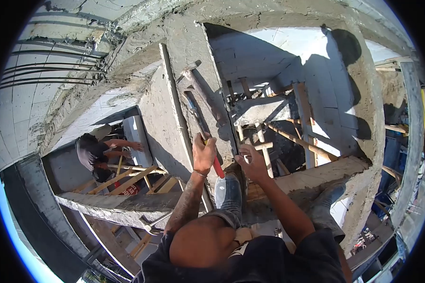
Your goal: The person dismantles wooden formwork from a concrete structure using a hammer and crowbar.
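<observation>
My left hand (205,153) is closed around a long-handled tool (193,111) with a red grip (218,166) that sticks out below the fist. The tool's metal end points up along the concrete beam (189,42). To the right, my right hand (251,161) is at the beam's edge with its fingers bent; whether it holds something small I cannot make out. A hammer (205,94) lies on the beam above the hands, beside the tool. A narrow board (173,94) runs along the beam's left edge.
Openings drop away on both sides of the beam. Wooden poles (302,141) cross the right one. Lower left, another person (92,153) bends over beside a pale block (137,139). Another hammer (151,226) rests near my left forearm. Steel bars (52,70) protrude at upper left.
</observation>
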A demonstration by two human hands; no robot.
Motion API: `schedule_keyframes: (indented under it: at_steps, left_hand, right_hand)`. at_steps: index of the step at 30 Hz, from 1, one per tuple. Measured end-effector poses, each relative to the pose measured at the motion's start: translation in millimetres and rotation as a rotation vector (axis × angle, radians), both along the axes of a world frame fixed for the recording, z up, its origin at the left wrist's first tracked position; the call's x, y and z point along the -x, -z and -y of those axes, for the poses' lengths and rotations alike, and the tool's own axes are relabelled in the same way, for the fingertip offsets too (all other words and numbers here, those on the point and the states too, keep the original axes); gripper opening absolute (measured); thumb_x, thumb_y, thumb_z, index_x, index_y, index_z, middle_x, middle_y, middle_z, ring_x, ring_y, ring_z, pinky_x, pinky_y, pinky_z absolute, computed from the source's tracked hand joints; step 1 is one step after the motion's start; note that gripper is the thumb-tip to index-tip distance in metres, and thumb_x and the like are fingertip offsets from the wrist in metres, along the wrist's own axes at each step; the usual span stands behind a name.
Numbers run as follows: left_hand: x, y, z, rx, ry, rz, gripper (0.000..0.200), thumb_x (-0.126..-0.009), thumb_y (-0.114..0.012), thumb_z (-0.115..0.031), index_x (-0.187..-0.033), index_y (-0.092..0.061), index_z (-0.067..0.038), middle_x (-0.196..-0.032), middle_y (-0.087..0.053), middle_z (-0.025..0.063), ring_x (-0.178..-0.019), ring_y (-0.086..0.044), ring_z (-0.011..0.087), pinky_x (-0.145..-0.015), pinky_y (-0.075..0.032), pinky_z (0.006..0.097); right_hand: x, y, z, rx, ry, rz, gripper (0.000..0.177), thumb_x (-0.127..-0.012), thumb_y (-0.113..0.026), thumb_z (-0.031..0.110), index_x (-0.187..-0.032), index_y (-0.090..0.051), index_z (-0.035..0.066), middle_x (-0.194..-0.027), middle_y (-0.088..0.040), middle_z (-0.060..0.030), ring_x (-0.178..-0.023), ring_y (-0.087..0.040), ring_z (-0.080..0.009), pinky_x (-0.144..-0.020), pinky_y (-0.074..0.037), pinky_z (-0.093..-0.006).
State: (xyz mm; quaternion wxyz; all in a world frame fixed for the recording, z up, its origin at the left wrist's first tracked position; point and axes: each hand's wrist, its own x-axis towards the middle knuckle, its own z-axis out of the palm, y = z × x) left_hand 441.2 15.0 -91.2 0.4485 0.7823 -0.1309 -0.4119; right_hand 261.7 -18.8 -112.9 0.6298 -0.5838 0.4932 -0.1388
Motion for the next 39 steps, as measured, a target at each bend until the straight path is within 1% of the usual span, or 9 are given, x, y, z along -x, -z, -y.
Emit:
schedule_keyframes:
  at_steps: [2,10,12,13,16,20,25,30,39]
  left_hand:
    - [-2.2,-1.3,2.8,-0.042,0.007,-0.009,0.02,-0.078,-0.054,-0.009,-0.093,-0.045,0.0,-0.061,-0.049,0.0037,-0.048,-0.048,0.0114,-0.044,-0.04,0.0246]
    - [-14.8,-10.5,6.3,-0.129,-0.007,0.138,0.018,-0.076,-0.057,-0.012,-0.086,-0.049,0.001,-0.061,-0.05,0.0047,-0.052,-0.05,0.0115,-0.047,-0.041,0.0251]
    - [-1.8,-24.4,7.5,-0.225,0.207,0.328,0.022,-0.075,-0.059,-0.015,-0.081,-0.048,0.002,-0.061,-0.052,0.0062,-0.053,-0.05,0.0123,-0.047,-0.04,0.0265]
    - [2.7,-19.8,5.0,-0.21,0.238,0.338,0.029,-0.072,-0.062,-0.018,-0.08,-0.046,0.005,-0.059,-0.051,0.0079,-0.051,-0.048,0.0162,-0.047,-0.039,0.0299]
    - [22.2,-14.6,-4.5,-0.28,0.298,0.189,0.037,-0.071,-0.064,-0.024,-0.077,-0.045,0.006,-0.061,-0.051,0.0124,-0.056,-0.048,0.0205,-0.053,-0.041,0.0354]
    - [42.2,-12.4,-13.8,-0.365,0.336,0.238,0.039,-0.072,-0.064,-0.027,-0.078,-0.045,0.006,-0.065,-0.052,0.015,-0.059,-0.05,0.0231,-0.056,-0.041,0.0371]
    - [45.5,-30.8,-14.8,-0.358,0.326,0.193,0.038,-0.072,-0.064,-0.028,-0.079,-0.046,0.005,-0.066,-0.053,0.0139,-0.06,-0.051,0.022,-0.056,-0.043,0.0359]
    - [27.8,-38.2,-10.5,-0.241,0.148,0.075,0.019,-0.075,-0.058,-0.015,-0.075,-0.045,0.0,-0.06,-0.053,0.0063,-0.052,-0.049,0.0118,-0.047,-0.04,0.0252]
    - [32.0,-25.6,-27.1,-0.189,0.176,-0.102,0.02,-0.078,-0.056,-0.014,-0.08,-0.045,0.002,-0.069,-0.06,0.0114,-0.061,-0.059,0.0167,-0.056,-0.047,0.026]
  right_hand:
    - [-1.1,-0.4,-7.8,0.13,-0.099,-0.077,0.048,-0.076,-0.066,0.03,-0.111,-0.05,0.001,-0.101,-0.058,-0.0157,-0.092,-0.058,-0.0274,-0.08,-0.045,-0.0355]
    - [7.2,3.8,-18.3,0.019,0.044,-0.008,0.047,-0.078,-0.065,0.031,-0.111,-0.05,0.001,-0.1,-0.056,-0.0153,-0.094,-0.056,-0.0278,-0.083,-0.044,-0.0361]
    - [8.3,-10.9,-18.7,0.291,0.05,-0.035,0.047,-0.077,-0.065,0.03,-0.111,-0.05,0.001,-0.103,-0.055,-0.017,-0.098,-0.054,-0.031,-0.085,-0.042,-0.0371]
    - [8.7,-12.3,-23.0,0.24,0.047,0.044,0.05,-0.076,-0.066,0.031,-0.112,-0.049,0.001,-0.104,-0.055,-0.0183,-0.101,-0.051,-0.0336,-0.087,-0.041,-0.0379]
    - [14.9,-28.4,-32.1,0.018,0.001,0.141,0.054,-0.075,-0.064,0.035,-0.114,-0.049,0.001,-0.107,-0.054,-0.0195,-0.099,-0.053,-0.0336,-0.087,-0.041,-0.0388]
    - [8.4,-43.3,-41.0,-0.146,-0.016,0.152,0.054,-0.076,-0.062,0.036,-0.114,-0.047,0.0,-0.105,-0.056,-0.0226,-0.098,-0.055,-0.0347,-0.084,-0.043,-0.0396]
    - [7.4,-49.2,-46.4,-0.173,-0.055,0.072,0.051,-0.079,-0.062,0.03,-0.116,-0.044,-0.001,-0.106,-0.055,-0.0211,-0.092,-0.058,-0.0338,-0.08,-0.046,-0.0382]
    - [-1.5,-55.1,-71.5,-0.037,-0.093,0.086,0.042,-0.081,-0.055,0.029,-0.11,-0.045,0.001,-0.1,-0.054,-0.0214,-0.088,-0.055,-0.0391,-0.075,-0.044,-0.0443]
    - [-15.4,-45.6,-67.3,-0.088,-0.067,0.065,0.041,-0.078,-0.057,0.027,-0.106,-0.047,-0.001,-0.096,-0.055,-0.0223,-0.087,-0.055,-0.0387,-0.074,-0.044,-0.0442]
